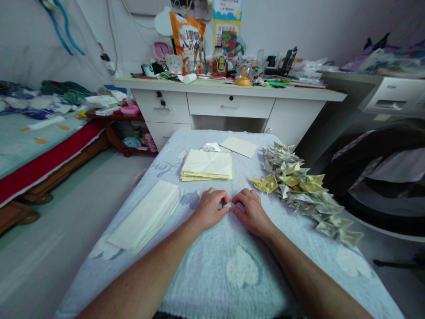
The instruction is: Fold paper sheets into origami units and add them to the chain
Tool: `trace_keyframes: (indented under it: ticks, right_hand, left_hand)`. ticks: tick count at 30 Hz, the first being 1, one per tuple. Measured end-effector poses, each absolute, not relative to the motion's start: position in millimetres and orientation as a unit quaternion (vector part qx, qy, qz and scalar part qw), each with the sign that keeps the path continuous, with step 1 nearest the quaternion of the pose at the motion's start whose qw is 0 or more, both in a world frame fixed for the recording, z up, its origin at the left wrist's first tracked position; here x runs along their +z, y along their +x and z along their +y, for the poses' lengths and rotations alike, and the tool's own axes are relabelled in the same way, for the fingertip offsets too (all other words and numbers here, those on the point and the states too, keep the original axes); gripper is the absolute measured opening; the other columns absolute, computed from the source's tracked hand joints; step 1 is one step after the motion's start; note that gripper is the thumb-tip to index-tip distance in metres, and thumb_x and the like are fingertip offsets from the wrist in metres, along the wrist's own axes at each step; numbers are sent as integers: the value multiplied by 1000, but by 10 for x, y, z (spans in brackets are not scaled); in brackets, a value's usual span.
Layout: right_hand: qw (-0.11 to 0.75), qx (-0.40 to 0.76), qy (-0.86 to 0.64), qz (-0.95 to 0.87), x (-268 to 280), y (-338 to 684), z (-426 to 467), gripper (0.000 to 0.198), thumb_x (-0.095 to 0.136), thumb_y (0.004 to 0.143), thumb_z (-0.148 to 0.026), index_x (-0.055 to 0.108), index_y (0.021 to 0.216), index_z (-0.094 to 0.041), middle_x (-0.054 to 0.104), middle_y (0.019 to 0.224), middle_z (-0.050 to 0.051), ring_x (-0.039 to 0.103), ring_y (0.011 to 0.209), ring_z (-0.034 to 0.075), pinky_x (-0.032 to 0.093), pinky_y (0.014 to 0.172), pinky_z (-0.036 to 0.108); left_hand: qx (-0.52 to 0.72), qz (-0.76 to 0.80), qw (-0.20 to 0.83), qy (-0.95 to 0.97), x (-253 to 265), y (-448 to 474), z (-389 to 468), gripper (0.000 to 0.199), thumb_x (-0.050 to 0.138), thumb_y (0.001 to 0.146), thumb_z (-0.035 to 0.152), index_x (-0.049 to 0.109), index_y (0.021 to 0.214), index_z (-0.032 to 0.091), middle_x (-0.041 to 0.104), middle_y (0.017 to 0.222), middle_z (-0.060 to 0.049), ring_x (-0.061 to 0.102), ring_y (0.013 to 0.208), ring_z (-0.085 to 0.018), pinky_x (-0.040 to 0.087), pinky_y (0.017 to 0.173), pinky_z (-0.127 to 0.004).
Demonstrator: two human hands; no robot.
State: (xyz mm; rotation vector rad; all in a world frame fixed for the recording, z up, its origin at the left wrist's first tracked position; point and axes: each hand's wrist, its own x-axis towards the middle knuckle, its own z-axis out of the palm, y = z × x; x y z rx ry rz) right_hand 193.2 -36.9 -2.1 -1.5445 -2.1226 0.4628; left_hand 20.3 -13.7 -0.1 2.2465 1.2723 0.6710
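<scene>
Over the middle of the cloth-covered table, my left hand (212,208) and my right hand (251,210) meet, thumbs and forefingers pinched on a small piece of folded paper (228,205). Most of that paper is hidden by the fingers. Beyond my hands lies a stack of square, creased yellowish paper sheets (207,165). To the left of my left hand is a pile of long folded white paper (146,216). On the right, several folded silver and gold paper ingots (299,188) sit in a long heap; one gold ingot (265,183) is at its near-left side.
A flat cream card (239,146) and a crumpled white tissue (211,147) lie at the table's far end. Behind stands a white desk (229,106) crowded with objects. A washing machine (392,106) is on the right, a bed (43,146) on the left.
</scene>
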Motion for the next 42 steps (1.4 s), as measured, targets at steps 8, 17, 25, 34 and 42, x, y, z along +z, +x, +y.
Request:
trace_keyframes:
  ticks: [8, 17, 25, 34, 42]
  right_hand:
    - [255, 183, -538, -782, -13, 1951, -359, 7, 64, 81, -22, 62, 88, -20, 56, 91, 4, 46, 91, 20, 32, 80, 32]
    - [218, 193, -510, -809, 14, 1975, -351, 15, 58, 89, -32, 69, 88, -22, 59, 86, 3, 46, 87, 18, 30, 77, 31]
    - [260, 224, -490, -801, 10, 2032, -317, 25, 51, 93, -32, 67, 79, -19, 58, 77, 2, 49, 81, 17, 32, 76, 31]
    - [254, 244, -483, -802, 25, 2035, -318, 26, 50, 93, -35, 65, 79, -19, 59, 77, 2, 50, 81, 16, 33, 76, 30]
    - [255, 230, -471, -813, 32, 2031, -324, 26, 52, 93, -35, 67, 78, -20, 60, 75, 2, 51, 77, 16, 33, 75, 30]
  left_hand:
    - [255, 452, 262, 814, 44, 200, -136, 7, 61, 73, 14, 58, 75, 21, 61, 77, 0, 53, 82, -17, 41, 75, -28]
    - [274, 438, 301, 801, 59, 167, -127, 7, 62, 74, 17, 59, 80, 20, 62, 80, 1, 55, 84, -16, 42, 77, -27]
    - [259, 418, 278, 825, 87, 164, -117, 12, 60, 83, 31, 62, 78, 20, 64, 79, -1, 54, 86, -18, 41, 79, -29]
    - [258, 451, 282, 806, 123, 173, -150, 11, 60, 81, 27, 63, 74, 19, 62, 76, -1, 55, 82, -17, 42, 74, -27]
    - [251, 440, 300, 809, 133, 168, -138, 12, 60, 81, 27, 63, 72, 19, 62, 74, -1, 55, 81, -17, 41, 72, -27]
